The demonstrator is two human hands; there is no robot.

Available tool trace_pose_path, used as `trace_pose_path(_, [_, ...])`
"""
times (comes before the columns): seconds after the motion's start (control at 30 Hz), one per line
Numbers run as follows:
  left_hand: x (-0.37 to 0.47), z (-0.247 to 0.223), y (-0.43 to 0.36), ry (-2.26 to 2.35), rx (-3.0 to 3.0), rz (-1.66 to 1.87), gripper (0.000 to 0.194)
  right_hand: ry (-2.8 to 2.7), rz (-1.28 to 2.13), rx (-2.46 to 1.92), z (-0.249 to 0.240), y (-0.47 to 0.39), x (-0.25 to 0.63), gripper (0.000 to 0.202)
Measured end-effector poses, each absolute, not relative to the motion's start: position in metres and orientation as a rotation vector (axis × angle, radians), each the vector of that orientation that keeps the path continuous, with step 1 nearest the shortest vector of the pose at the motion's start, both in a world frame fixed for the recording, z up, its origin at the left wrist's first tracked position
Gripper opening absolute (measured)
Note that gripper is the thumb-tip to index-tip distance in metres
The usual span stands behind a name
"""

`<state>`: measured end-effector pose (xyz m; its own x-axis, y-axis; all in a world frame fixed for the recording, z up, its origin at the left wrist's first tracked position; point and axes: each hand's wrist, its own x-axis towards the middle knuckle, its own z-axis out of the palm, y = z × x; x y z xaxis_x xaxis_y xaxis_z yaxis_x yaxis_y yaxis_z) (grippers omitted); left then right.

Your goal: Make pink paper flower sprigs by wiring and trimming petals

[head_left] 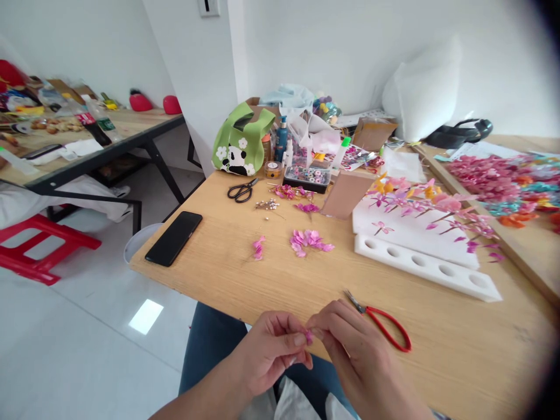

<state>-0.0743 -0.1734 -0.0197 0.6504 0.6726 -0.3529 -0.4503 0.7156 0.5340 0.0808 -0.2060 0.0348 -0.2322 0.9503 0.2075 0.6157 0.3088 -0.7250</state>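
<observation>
Near the table's front edge, a small pink-purple flower piece (308, 336) is pinched between the thumb and fingers of my left hand (280, 350). My right hand (350, 335) is closed from the other side, its fingertips meeting at the same piece; fingers cover most of it. Just right of my right hand lie red-handled pliers or snips (387, 328), jaws pointing away. Farther back on the table are a pile of loose pink flowers (308, 240) and a smaller pink flower cluster (258, 248) with thin wire stems.
A black phone (174, 238) lies at the left edge, black scissors (242, 191) behind it. A bead box (307, 178) and green panda bag (240, 140) stand farther back. On the right, flower sprays (437, 201) rest over a white foam block with holes (426, 269).
</observation>
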Motion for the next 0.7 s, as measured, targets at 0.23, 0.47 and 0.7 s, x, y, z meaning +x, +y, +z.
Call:
trace_pose_path(0.23, [-0.075,-0.022,-0.173,0.6,0.421,0.704,0.025,-1.81,0.666,-1.446,0.036,-0.208,0.087,0.026])
trace_pose_path(0.47, [-0.076,-0.021,-0.174,0.599,0.416,0.685,0.025,-1.884,0.792,-1.499,0.036,-0.206,0.091,0.017])
trace_pose_path(0.7, [-0.078,-0.026,-0.176,0.606,0.476,0.624,0.024,-1.867,0.821,-1.466,0.03,-0.205,0.082,0.022])
